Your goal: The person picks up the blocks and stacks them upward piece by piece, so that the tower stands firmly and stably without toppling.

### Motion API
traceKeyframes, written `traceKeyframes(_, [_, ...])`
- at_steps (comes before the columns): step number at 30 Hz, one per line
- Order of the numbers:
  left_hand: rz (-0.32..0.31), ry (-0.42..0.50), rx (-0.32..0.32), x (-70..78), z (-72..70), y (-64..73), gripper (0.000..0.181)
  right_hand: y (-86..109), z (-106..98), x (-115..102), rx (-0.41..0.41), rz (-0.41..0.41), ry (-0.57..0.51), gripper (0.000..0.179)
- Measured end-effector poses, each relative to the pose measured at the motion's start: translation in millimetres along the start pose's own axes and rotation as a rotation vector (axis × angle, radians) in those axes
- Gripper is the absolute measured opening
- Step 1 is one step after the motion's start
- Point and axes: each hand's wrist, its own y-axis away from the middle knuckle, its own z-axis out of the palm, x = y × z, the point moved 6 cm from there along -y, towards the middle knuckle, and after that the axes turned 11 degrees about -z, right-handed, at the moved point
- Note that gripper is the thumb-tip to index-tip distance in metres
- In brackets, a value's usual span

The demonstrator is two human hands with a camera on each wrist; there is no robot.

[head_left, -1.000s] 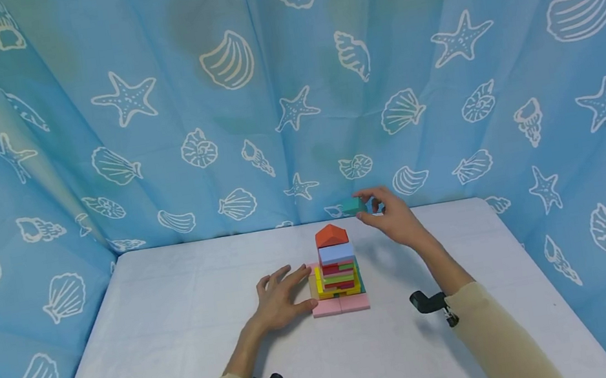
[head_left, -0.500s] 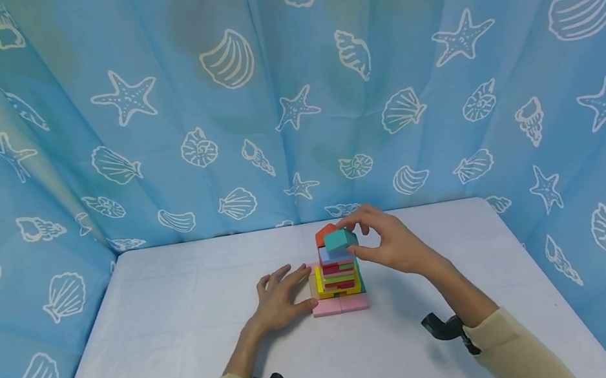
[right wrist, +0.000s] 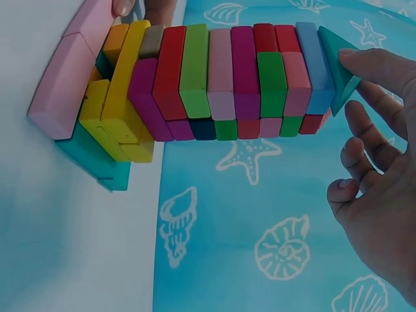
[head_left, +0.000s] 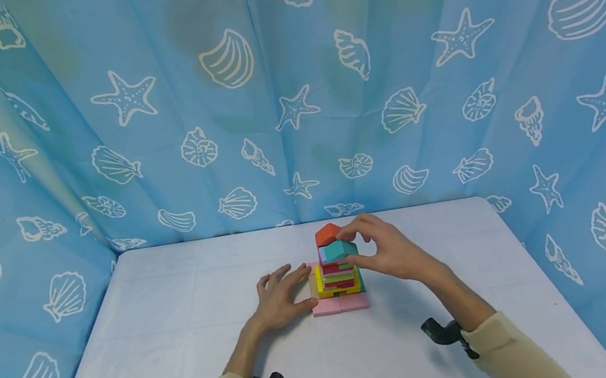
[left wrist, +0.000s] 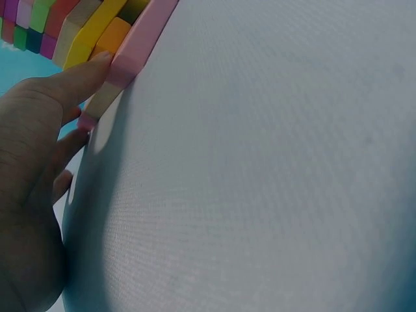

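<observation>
A tower of coloured wooden blocks (head_left: pixel 338 278) stands mid-table on a flat pink-edged base (head_left: pixel 326 307). My right hand (head_left: pixel 391 253) pinches a teal triangular block (head_left: pixel 338 250) between thumb and index finger at the tower's top. In the right wrist view, this block lies right against the light blue block (right wrist: pixel 315 68), its other fingers loosely bent away from the tower. Behind it, an orange-red triangular block (head_left: pixel 326 234) sits on top. My left hand (head_left: pixel 280 302) is spread beside the base, with the thumb (left wrist: pixel 97 65) touching its near left corner.
The tower is tall and narrow, with several thin layers above a wider yellow tier (right wrist: pixel 123 97). A white-covered table (head_left: pixel 195 335) surrounds it. Blue shell-patterned curtains (head_left: pixel 235 127) hang close along the table's back and sides.
My right hand has brought the teal triangular block from behind right of the tower, forward and down onto its top. The left hand has stayed in place.
</observation>
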Motion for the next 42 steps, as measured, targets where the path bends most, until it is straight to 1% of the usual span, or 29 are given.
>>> traceKeyframes(6, [0.003,-0.001,-0.001,0.0,0.2,-0.5,0.076,-2.6,1.6,-2.2,0.001,-0.002,-0.004,0.043])
traceKeyframes(9, [0.005,0.006,0.000,0.5,-0.5,-0.3,0.076,-3.9,3.2,-3.8,-0.001,0.001,-0.029,0.040])
traceKeyframes(14, [0.004,0.011,-0.004,0.9,-0.7,-0.5,0.076,-6.0,5.5,-4.9,-0.005,0.030,-0.071,0.038])
traceKeyframes(18, [0.004,0.010,-0.001,1.0,-1.1,-1.1,0.075,-7.1,7.4,-3.9,-0.004,0.031,-0.083,0.037])
traceKeyframes(23, [0.002,0.002,0.001,0.6,-0.6,-0.9,0.075,-8.1,9.5,-3.2,-0.004,0.020,-0.089,0.036])
traceKeyframes(31, [-0.004,-0.005,0.008,0.4,0.3,-0.2,0.075,-9.5,10.6,-4.6,-0.001,0.025,-0.090,0.036])
traceKeyframes(42, [0.000,0.003,0.000,3.1,-1.7,2.0,0.075,-9.9,10.8,-5.1,0.000,0.039,-0.086,0.035])
